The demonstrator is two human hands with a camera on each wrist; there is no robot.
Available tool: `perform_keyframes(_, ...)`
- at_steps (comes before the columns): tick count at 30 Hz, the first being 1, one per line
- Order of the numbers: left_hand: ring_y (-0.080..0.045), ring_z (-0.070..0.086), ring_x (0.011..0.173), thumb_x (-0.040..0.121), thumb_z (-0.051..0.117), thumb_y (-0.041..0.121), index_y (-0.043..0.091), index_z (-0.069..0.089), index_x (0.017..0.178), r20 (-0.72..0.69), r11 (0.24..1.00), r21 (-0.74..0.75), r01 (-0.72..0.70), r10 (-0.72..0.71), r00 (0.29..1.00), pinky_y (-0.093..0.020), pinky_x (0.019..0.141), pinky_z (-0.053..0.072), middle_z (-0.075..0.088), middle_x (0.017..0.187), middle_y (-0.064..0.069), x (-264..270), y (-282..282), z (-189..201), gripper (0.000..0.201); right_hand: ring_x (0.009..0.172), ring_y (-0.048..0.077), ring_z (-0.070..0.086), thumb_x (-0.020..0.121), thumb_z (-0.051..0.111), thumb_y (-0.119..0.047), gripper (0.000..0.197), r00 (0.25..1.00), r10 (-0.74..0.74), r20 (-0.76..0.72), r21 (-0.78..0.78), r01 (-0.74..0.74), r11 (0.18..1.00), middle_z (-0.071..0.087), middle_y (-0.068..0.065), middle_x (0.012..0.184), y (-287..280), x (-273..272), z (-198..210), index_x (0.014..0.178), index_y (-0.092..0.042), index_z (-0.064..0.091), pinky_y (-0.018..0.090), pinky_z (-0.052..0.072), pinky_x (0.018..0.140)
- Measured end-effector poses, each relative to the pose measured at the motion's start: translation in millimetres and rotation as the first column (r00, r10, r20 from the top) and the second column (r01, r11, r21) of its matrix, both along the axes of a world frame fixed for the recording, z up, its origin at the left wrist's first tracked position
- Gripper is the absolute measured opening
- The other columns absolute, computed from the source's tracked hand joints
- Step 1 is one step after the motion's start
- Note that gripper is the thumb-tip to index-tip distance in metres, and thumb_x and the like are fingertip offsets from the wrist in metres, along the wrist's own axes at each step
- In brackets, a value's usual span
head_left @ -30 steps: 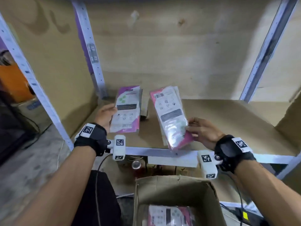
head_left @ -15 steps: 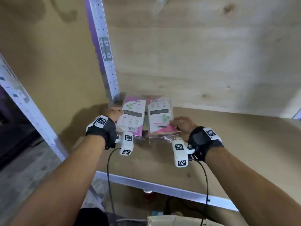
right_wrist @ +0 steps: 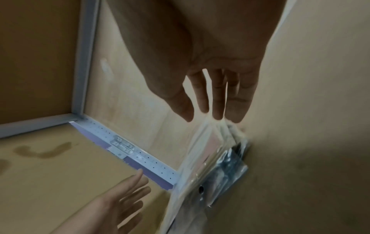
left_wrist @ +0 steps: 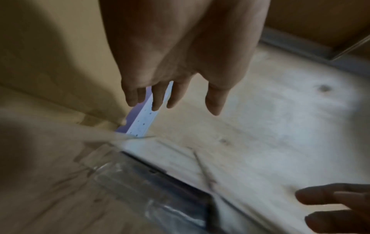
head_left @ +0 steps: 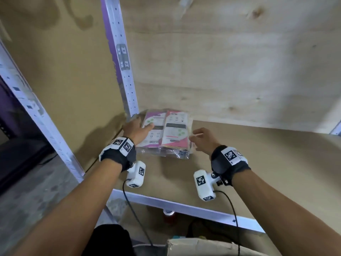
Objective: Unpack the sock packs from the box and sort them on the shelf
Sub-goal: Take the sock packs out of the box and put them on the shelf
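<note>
Where both hands held sock packs [head_left: 167, 133] earlier, left hand [head_left: 135, 129] and right hand [head_left: 202, 138] now have slack, empty grips.

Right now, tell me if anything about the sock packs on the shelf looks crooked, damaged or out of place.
Nothing stands out. The two sock packs lie flat side by side in the shelf's back left corner, roughly parallel, wrappers looking intact. The left hand and right hand are open beside them, gripping nothing.

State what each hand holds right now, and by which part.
Nothing is held. The left hand and the right hand are both open beside the sock packs, which lie on the shelf.
</note>
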State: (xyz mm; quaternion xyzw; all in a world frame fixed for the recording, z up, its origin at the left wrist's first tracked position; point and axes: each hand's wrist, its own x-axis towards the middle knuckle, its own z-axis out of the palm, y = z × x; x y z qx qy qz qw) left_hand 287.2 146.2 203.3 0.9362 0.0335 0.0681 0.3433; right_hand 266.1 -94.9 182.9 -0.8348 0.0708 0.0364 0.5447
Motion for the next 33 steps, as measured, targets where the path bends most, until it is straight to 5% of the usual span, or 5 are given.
perform_keyframes(7,0.007,0.063,0.087,0.095,0.067,0.018,0.009,0.076,0.106,0.156,0.933,-0.195,0.303,-0.276,0.949,-0.003,0.077,0.043,0.073,0.106,0.005,-127,-45,39,0.017,0.066,0.024,0.057,0.097,0.055,-0.003,0.012,0.985,0.162,0.059,0.014,-0.163,0.986,0.064,0.018,0.084,-43,-132,44,0.104,0.002,0.063,0.028,0.048,0.061)
perform_keyframes(11,-0.010,0.065,0.113,0.094,0.068,0.027,0.021,0.077,0.099,0.013,0.861,-0.200,0.468,-0.476,0.880,-0.030,0.103,0.048,0.073,0.114,0.007,-199,-70,34,0.011,0.074,0.026,0.060,0.097,0.057,-0.007,0.019,0.976,0.207,0.062,-0.034,-0.205,0.978,0.067,0.018,0.088,-67,-212,50,0.107,0.007,0.064,0.034,0.051,0.070)
perform_keyframes(19,-0.011,0.071,0.086,0.092,0.069,0.033,0.027,0.074,0.093,-0.216,0.772,-0.220,0.596,-0.635,0.742,-0.031,0.089,0.053,0.077,0.092,0.004,-301,-110,-49,0.008,0.069,0.021,0.065,0.097,0.059,-0.013,0.015,0.964,0.251,-0.083,-0.117,-0.260,0.959,0.071,0.012,0.084,-104,-302,-4,0.102,0.000,0.066,0.031,0.055,0.069)
perform_keyframes(29,-0.026,0.067,0.100,0.094,0.064,0.031,0.010,0.075,0.109,-0.591,0.826,-0.008,0.564,-0.459,0.663,-0.035,0.089,0.053,0.074,0.108,-0.007,-291,-149,-192,0.028,0.067,0.016,0.067,0.095,0.058,-0.019,0.013,0.918,0.241,-0.315,-0.343,-0.347,0.873,0.073,0.004,0.078,-112,-288,-146,0.096,-0.012,0.069,0.024,0.055,0.062)
perform_keyframes(33,-0.030,0.068,0.101,0.096,0.062,0.030,0.005,0.075,0.106,-0.669,0.832,0.109,0.545,-0.344,0.659,-0.038,0.092,0.055,0.074,0.110,-0.013,-280,-153,-239,0.031,0.087,0.023,0.071,0.092,0.055,-0.012,0.019,0.852,0.279,-0.443,-0.393,-0.464,0.794,0.074,0.009,0.097,-97,-269,-209,0.101,-0.006,0.070,0.038,0.060,0.083)
